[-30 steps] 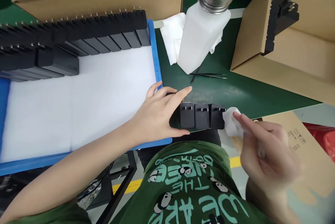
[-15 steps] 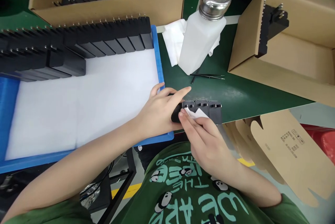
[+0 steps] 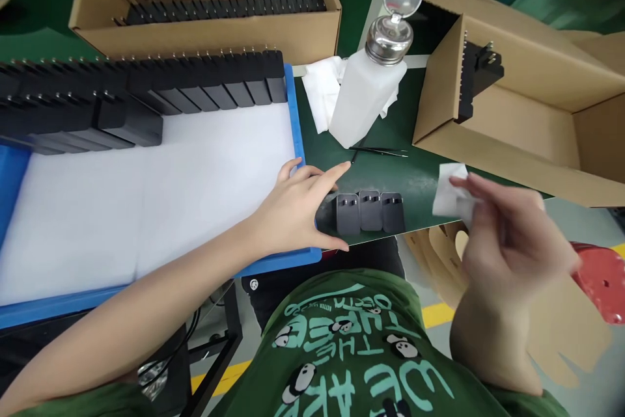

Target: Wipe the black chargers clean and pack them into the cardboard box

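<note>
Three dark grey power adapters with metal pins (image 3: 370,210) stand in a row at the table's front edge. At the left end of this row is my left hand (image 3: 297,209), its thumb and fingers spread wide. A shadowed dark patch lies between that thumb and forefinger, and I cannot make out any object there. Off to the right, my right hand (image 3: 512,235) is raised and blurred by motion. It pinches a white wipe (image 3: 448,192), which sticks out from the fingertips, apart from the adapters.
A blue tray (image 3: 294,118) on the left holds rows of black adapters (image 3: 219,79). Behind it, a cardboard box (image 3: 209,32) contains more. A white pump bottle (image 3: 366,98) stands on folded white wipes (image 3: 319,88), near black tweezers (image 3: 381,151). Another box (image 3: 488,150) is at right.
My right hand has swung away to the right with the wipe, off the adapters. My left hand's fingers have opened, and the black adapter that was beside them is no longer visible.
</note>
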`<state>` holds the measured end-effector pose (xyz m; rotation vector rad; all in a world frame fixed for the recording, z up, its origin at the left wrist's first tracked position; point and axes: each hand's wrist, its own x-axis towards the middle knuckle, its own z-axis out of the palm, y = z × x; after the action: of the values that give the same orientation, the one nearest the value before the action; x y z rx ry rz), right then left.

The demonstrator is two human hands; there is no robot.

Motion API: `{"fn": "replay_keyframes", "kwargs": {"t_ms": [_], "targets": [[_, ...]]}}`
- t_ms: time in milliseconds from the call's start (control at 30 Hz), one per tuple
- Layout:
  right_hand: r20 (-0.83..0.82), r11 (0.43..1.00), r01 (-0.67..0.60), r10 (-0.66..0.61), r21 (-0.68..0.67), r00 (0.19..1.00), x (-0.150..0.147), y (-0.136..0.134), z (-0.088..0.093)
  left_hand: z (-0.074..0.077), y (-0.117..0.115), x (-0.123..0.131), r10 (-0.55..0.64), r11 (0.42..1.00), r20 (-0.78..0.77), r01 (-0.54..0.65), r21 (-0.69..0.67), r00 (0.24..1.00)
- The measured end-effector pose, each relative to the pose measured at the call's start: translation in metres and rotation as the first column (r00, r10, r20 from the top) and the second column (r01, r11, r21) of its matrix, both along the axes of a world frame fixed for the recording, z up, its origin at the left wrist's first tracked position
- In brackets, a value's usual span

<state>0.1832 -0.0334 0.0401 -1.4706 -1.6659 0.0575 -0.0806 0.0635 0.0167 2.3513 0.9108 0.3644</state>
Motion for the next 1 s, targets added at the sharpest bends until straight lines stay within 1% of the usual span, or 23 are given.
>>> {"fn": "replay_keyframes", "kwargs": {"t_ms": [33, 67, 100, 133, 167, 200, 233, 267, 300, 333, 367, 400, 433, 467, 500, 567, 633, 700, 733, 833, 867, 933, 1000], "targets": [[-0.056, 0.999, 0.048, -0.048, 0.009, 0.997, 0.006, 0.009, -0.007, 0.000, -0.001, 0.000, 0.003, 1.000, 0.001, -0.003, -0.003, 1.000], [-0.137, 0.998, 0.058, -0.061, -0.026, 0.989, 0.009, 0.018, -0.013, -0.001, -0.001, 0.001, 0.004, 1.000, -0.001, -0.004, -0.004, 1.000], [-0.202, 0.997, 0.041, -0.053, -0.067, 0.978, 0.010, 0.026, -0.018, -0.002, -0.002, 0.001, 0.005, 1.000, -0.006, -0.005, -0.001, 1.000], [-0.244, 0.994, -0.019, -0.008, -0.108, 0.970, 0.010, 0.033, -0.021, -0.003, -0.003, 0.002, 0.009, 1.000, -0.008, -0.009, 0.009, 1.000], [-0.261, 0.990, -0.077, 0.043, -0.120, 0.964, 0.009, 0.038, -0.022, -0.004, -0.005, 0.003, 0.015, 0.999, -0.002, -0.015, 0.032, 1.000], [-0.246, 0.987, -0.126, 0.098, -0.103, 0.964, 0.007, 0.043, -0.020, -0.004, -0.007, 0.004, 0.024, 0.997, 0.015, -0.025, 0.077, 1.000], [-0.208, 0.983, -0.170, 0.151, -0.076, 0.966, 0.005, 0.047, -0.017, -0.005, -0.009, 0.005, 0.029, 0.988, 0.045, -0.036, 0.153, 0.999], [-0.172, 0.977, -0.208, 0.196, -0.052, 0.965, 0.004, 0.051, -0.013, -0.004, -0.012, 0.006, 0.024, 0.965, 0.083, -0.045, 0.259, 0.996], [-0.153, 0.970, -0.240, 0.231, -0.046, 0.961, 0.004, 0.056, -0.009, -0.003, -0.015, 0.008, 0.002, 0.922, 0.128, -0.052, 0.384, 0.992], [-0.154, 0.962, -0.267, 0.256, -0.059, 0.954, 0.005, 0.061, -0.005, -0.001, -0.019, 0.010, -0.046, 0.860, 0.170, -0.048, 0.508, 0.984], [-0.169, 0.952, -0.292, 0.275, -0.089, 0.947, 0.006, 0.067, -0.002, 0.001, -0.023, 0.012, -0.121, 0.790, 0.192, -0.022, 0.612, 0.974], [-0.193, 0.938, -0.321, 0.294, -0.127, 0.936, 0.008, 0.073, 0.000, 0.003, -0.027, 0.014, -0.209, 0.724, 0.186, 0.024, 0.689, 0.960], [-0.215, 0.921, -0.356, 0.319, -0.160, 0.923, 0.011, 0.080, 0.001, 0.005, -0.031, 0.016, -0.294, 0.675, 0.161, 0.085, 0.733, 0.942], [-0.234, 0.900, -0.394, 0.349, -0.184, 0.907, 0.014, 0.086, 0.001, 0.006, -0.034, 0.019, -0.361, 0.644, 0.127, 0.149, 0.750, 0.924], [-0.250, 0.879, -0.433, 0.381, -0.202, 0.890, 0.017, 0.091, 0.001, 0.006, -0.036, 0.021, -0.407, 0.629, 0.093, 0.205, 0.749, 0.909], [-0.291, 0.838, -0.494, 0.426, -0.229, 0.857, 0.023, 0.098, -0.002, 0.005, -0.036, 0.025, -0.432, 0.640, 0.051, 0.266, 0.721, 0.901], [-0.381, 0.810, -0.524, 0.411, -0.263, 0.828, 0.025, 0.102, -0.005, 0.002, -0.035, 0.027, -0.415, 0.675, 0.057, 0.265, 0.689, 0.908], [-0.538, 0.792, -0.538, 0.332, -0.287, 0.775, 0.026, 0.103, -0.009, 0.001, -0.033, 0.027, -0.402, 0.699, 0.071, 0.256, 0.668, 0.913], [-0.626, 0.786, -0.545, 0.275, -0.290, 0.730, 0.025, 0.103, -0.011, 0.000, -0.033, 0.026, -0.400, 0.707, 0.077, 0.254, 0.660, 0.913], [-0.829, 0.770, -0.572, 0.105, -0.282, 0.549, 0.022, 0.103, -0.016, 0.002, -0.034, 0.020, -0.406, 0.716, 0.095, 0.252, 0.651, 0.909], [-0.865, 0.762, -0.581, 0.055, -0.286, 0.498, 0.021, 0.103, -0.016, 0.004, -0.035, 0.018, -0.405, 0.717, 0.112, 0.239, 0.654, 0.907], [-0.905, 0.739, -0.601, -0.026, -0.304, 0.425, 0.019, 0.102, -0.015, 0.010, -0.035, 0.014, -0.363, 0.731, 0.194, 0.149, 0.666, 0.911], [-0.923, 0.717, -0.624, -0.073, -0.312, 0.378, 0.015, 0.099, -0.009, 0.016, -0.033, 0.010, -0.259, 0.794, 0.309, 0.019, 0.608, 0.915]]}}
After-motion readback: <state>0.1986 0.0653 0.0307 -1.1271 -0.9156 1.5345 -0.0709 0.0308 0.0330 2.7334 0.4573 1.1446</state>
